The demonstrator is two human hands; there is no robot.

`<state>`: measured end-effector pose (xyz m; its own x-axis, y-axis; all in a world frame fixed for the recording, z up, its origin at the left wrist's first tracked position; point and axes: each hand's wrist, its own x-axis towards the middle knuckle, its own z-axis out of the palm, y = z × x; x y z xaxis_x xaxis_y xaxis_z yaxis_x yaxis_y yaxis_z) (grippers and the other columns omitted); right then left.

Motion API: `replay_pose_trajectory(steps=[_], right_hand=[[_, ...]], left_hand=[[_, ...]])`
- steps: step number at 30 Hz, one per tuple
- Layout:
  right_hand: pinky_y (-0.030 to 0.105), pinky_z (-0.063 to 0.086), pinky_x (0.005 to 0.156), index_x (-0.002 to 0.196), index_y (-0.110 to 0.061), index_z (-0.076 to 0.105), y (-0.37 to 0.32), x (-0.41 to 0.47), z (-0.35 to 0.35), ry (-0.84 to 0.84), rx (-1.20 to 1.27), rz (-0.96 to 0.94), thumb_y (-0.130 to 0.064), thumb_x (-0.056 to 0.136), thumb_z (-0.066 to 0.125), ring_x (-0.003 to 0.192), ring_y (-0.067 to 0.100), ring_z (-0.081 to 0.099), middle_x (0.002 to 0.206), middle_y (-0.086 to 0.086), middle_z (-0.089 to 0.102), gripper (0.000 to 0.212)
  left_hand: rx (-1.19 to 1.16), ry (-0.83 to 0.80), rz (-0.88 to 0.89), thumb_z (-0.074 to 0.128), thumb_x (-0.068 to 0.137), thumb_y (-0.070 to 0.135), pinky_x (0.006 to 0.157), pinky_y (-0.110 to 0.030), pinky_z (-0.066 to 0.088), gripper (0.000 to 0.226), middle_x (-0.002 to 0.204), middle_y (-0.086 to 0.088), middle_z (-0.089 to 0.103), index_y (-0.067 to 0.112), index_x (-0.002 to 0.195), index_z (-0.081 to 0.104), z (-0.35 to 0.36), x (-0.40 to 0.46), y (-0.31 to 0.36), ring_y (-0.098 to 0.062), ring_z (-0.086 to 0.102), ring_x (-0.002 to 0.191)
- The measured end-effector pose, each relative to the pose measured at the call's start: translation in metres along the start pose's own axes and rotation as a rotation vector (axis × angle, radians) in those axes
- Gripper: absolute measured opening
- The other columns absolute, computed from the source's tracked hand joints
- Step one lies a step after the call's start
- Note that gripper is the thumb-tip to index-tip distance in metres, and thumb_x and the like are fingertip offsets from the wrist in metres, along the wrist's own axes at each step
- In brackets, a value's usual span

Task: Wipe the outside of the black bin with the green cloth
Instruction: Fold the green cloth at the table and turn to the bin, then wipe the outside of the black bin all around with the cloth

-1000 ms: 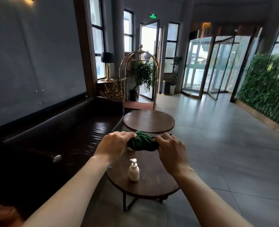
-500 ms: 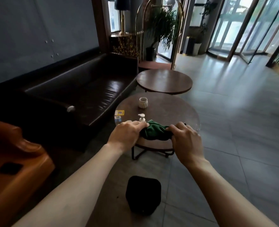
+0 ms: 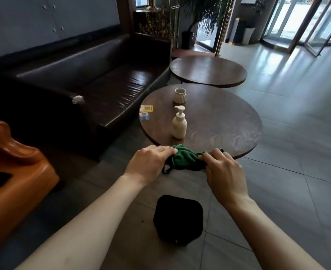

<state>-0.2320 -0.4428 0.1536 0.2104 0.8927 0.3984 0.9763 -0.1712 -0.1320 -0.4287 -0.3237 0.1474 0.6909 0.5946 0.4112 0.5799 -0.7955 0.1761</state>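
A bunched green cloth (image 3: 184, 157) is held in the air between both hands, in front of the near round table. My left hand (image 3: 148, 165) grips its left end and my right hand (image 3: 224, 170) grips its right end, fingers curled over the fabric. A small black loop hangs from the cloth's lower left. The black bin (image 3: 178, 219) stands on the tiled floor below the hands, seen from above, its opening dark. Neither hand touches the bin.
A round wooden table (image 3: 228, 117) carries a white pump bottle (image 3: 179, 123), a ribbed cup (image 3: 179, 95) and two small cards (image 3: 146, 112). A second round table (image 3: 207, 71) stands behind. A black leather sofa (image 3: 86, 82) and an orange seat (image 3: 10, 162) lie left. Tiled floor stretches right.
The view has tilted down, bringing the black bin on the floor into sight. Both hands keep hold of the green cloth, now lower against the table's near edge.
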Motion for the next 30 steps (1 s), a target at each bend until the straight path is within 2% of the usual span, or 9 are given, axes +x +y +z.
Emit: replay_pose_trajectory(steps=[5,12,19,26,30], right_hand=[[0.041,0.055,0.052,0.107,-0.018,0.073,0.017,-0.035,0.089,-0.007,0.003,0.012,-0.001,0.082,0.075,0.083,0.030,0.063,0.097,0.004,0.067,0.030],[0.043,0.057,0.055,0.110,-0.020,0.072,0.041,-0.097,0.204,-0.029,0.012,0.035,-0.004,0.084,0.075,0.086,0.028,0.063,0.103,0.002,0.067,0.031],[0.043,0.056,0.051,0.105,-0.021,0.074,0.053,-0.145,0.299,0.001,0.032,0.068,-0.011,0.085,0.077,0.082,0.029,0.065,0.096,0.002,0.068,0.023],[0.042,0.056,0.047,0.104,-0.019,0.073,0.065,-0.181,0.364,0.065,0.021,0.013,-0.007,0.082,0.078,0.078,0.028,0.066,0.093,0.001,0.067,0.026],[0.043,0.056,0.050,0.106,-0.017,0.072,0.071,-0.195,0.385,0.092,0.040,-0.016,-0.010,0.085,0.073,0.081,0.028,0.066,0.094,0.001,0.067,0.022]], left_hand=[[-0.006,0.009,0.033,0.076,0.085,0.003,0.060,-0.050,0.063,0.039,0.113,-0.003,0.079,0.018,0.121,0.075,0.087,-0.031,-0.017,-0.034,0.075,0.082],[-0.023,-0.016,0.078,0.080,0.081,0.003,0.058,-0.043,0.063,0.045,0.114,0.001,0.079,0.023,0.121,0.074,0.209,-0.086,-0.034,-0.029,0.075,0.084],[-0.024,-0.067,0.096,0.061,0.094,0.010,0.079,-0.047,0.061,0.046,0.133,0.004,0.071,0.027,0.136,0.065,0.303,-0.130,-0.057,-0.029,0.071,0.104],[-0.012,-0.059,0.117,0.069,0.090,0.009,0.071,-0.040,0.064,0.045,0.127,0.002,0.074,0.026,0.132,0.069,0.362,-0.165,-0.069,-0.026,0.075,0.099],[-0.007,-0.079,0.106,0.063,0.093,0.011,0.075,-0.044,0.063,0.045,0.131,0.002,0.071,0.025,0.136,0.065,0.385,-0.182,-0.068,-0.026,0.073,0.107]])
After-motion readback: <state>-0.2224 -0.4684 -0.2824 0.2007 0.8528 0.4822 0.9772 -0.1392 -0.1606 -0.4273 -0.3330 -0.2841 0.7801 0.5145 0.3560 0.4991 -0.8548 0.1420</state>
